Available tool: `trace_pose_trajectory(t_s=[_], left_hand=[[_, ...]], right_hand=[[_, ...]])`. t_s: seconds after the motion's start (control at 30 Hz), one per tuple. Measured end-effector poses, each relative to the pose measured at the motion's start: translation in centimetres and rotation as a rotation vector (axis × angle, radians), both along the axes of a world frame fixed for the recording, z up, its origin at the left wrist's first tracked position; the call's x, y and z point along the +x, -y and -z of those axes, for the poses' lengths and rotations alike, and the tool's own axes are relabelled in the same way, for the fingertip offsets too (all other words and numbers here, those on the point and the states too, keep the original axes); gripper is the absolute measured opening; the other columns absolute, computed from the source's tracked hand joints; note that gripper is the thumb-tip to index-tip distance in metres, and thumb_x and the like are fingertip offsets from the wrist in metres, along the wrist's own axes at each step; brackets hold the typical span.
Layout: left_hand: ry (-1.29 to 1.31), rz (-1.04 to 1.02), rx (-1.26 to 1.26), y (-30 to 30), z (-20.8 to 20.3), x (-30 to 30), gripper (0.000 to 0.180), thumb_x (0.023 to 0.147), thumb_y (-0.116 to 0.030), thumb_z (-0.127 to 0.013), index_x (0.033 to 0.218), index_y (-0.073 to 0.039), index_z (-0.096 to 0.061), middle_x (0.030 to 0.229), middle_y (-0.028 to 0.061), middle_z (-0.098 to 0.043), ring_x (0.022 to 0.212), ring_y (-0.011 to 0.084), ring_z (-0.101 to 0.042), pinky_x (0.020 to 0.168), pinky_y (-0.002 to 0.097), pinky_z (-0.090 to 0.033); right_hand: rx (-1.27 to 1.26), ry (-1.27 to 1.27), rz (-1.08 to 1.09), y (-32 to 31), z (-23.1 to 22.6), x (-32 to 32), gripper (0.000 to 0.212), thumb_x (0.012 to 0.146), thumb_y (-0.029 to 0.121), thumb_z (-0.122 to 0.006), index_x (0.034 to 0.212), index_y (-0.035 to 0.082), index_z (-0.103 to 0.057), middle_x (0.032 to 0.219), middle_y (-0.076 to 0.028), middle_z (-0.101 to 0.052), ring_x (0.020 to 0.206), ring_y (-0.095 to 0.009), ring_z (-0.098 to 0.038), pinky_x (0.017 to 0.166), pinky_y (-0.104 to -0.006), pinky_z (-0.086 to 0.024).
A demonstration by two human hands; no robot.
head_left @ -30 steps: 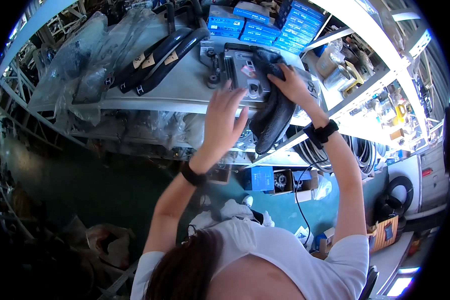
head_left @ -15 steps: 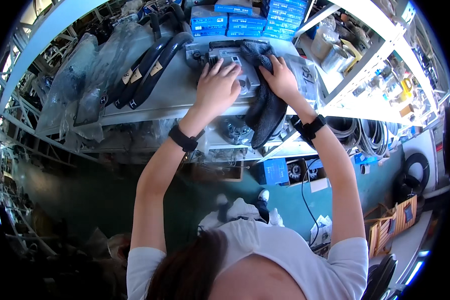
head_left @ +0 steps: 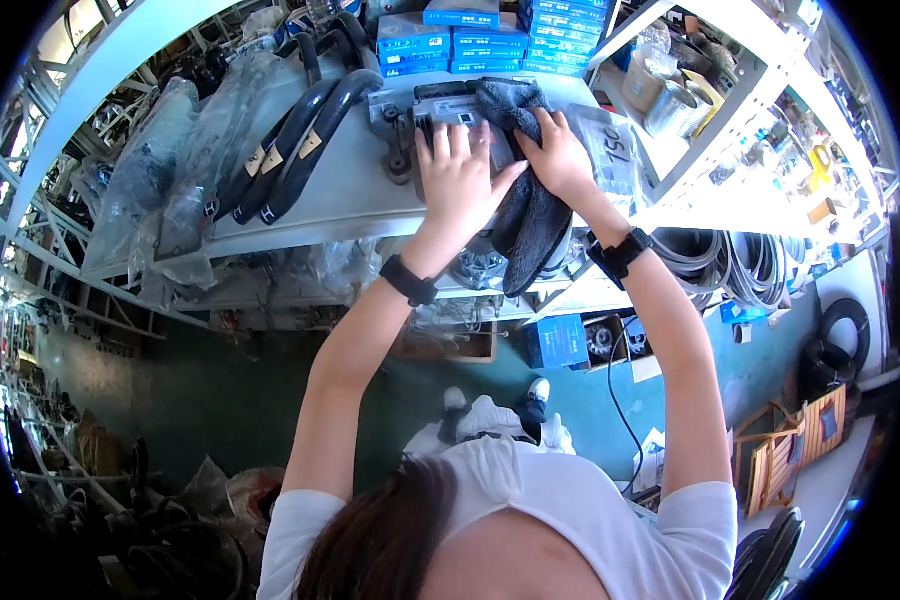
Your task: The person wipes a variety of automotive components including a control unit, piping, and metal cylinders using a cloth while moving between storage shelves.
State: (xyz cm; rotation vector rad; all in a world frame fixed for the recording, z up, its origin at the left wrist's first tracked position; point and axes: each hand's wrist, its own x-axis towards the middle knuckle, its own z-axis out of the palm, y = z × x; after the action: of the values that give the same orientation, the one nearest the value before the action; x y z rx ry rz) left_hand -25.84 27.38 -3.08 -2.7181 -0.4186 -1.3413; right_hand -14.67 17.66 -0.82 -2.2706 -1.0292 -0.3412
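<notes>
My left hand (head_left: pixel 458 185) lies with fingers spread over the front of a grey boxy unit (head_left: pixel 446 105) with a small label, which sits on the shelf. Its thumb reaches toward a dark grey cloth (head_left: pixel 526 215). The palm hides much of the unit. My right hand (head_left: pixel 562 160) grips the cloth, fingers curled on it and thumb to the left. The cloth drapes along the unit's right side and hangs over the shelf's front edge. Left of the unit lies a dark metal part with a round end (head_left: pixel 398 160).
Black curved hoses (head_left: pixel 305 150) and plastic-wrapped parts (head_left: pixel 155 150) lie on the left of the shelf (head_left: pixel 355 205). Blue boxes (head_left: pixel 415 42) are stacked behind. A clear bag (head_left: pixel 610 150) lies at the right, near a white upright (head_left: pixel 715 120). Coiled hoses (head_left: pixel 745 270) hang lower right.
My left hand has slid right across the unit, uncovering the metal part at its left, and its thumb now points toward the cloth. My right hand stays nearly still on the cloth.
</notes>
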Motion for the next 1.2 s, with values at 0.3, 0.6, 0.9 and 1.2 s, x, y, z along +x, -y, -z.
trace_pose_trajectory(t_s=[0.3, 0.6, 0.9, 1.2], left_hand=[[0.043, 0.129, 0.036, -0.2, 0.2, -1.1, 0.053, 0.073, -0.042, -0.058, 0.108, -0.003, -0.052, 0.099, 0.0076, -0.05, 0.099, 0.0265, -0.044, 0.091, 0.047, -0.031], [0.079, 0.2, 0.016, -1.0, 0.7, -3.8, 0.033, 0.077, -0.027, -0.058, 0.102, -0.007, -0.054, 0.091, 0.0062, -0.05, 0.09, 0.0248, -0.048, 0.084, 0.0377, -0.037], [0.119, 0.265, -0.096, -0.8, 1.3, -3.2, 0.026, 0.077, -0.016, -0.054, 0.101, -0.005, -0.053, 0.103, 0.0075, -0.053, 0.102, 0.0251, -0.048, 0.087, 0.0368, -0.038], [0.12, 0.255, -0.111, 0.3, 1.2, -2.8, 0.036, 0.074, -0.018, -0.057, 0.106, -0.003, -0.05, 0.106, 0.011, -0.052, 0.104, 0.0281, -0.047, 0.089, 0.0389, -0.038]], right_hand=[[0.023, 0.08, -0.009, -0.1, 0.5, 0.3, 0.045, 0.077, 0.032, -0.055, 0.115, 0.008, -0.048, 0.104, -0.022, -0.049, 0.097, -0.038, -0.05, 0.083, -0.0419, -0.042], [-0.07, 0.048, -0.268, -2.7, -1.5, 4.4, 0.035, 0.072, 0.025, -0.061, 0.097, 0.001, -0.058, 0.088, -0.022, -0.059, 0.084, -0.036, -0.056, 0.078, -0.0393, -0.045], [-0.24, 0.123, -0.636, -5.0, -3.0, 3.3, 0.033, 0.073, 0.016, -0.06, 0.101, 0.001, -0.055, 0.1, -0.017, -0.057, 0.091, -0.033, -0.054, 0.081, -0.0354, -0.042], [-0.266, 0.262, -0.304, -1.8, -2.8, 9.6, 0.032, 0.076, 0.017, -0.059, 0.102, -0.002, -0.055, 0.099, -0.02, -0.057, 0.091, -0.032, -0.055, 0.081, -0.0358, -0.041]])
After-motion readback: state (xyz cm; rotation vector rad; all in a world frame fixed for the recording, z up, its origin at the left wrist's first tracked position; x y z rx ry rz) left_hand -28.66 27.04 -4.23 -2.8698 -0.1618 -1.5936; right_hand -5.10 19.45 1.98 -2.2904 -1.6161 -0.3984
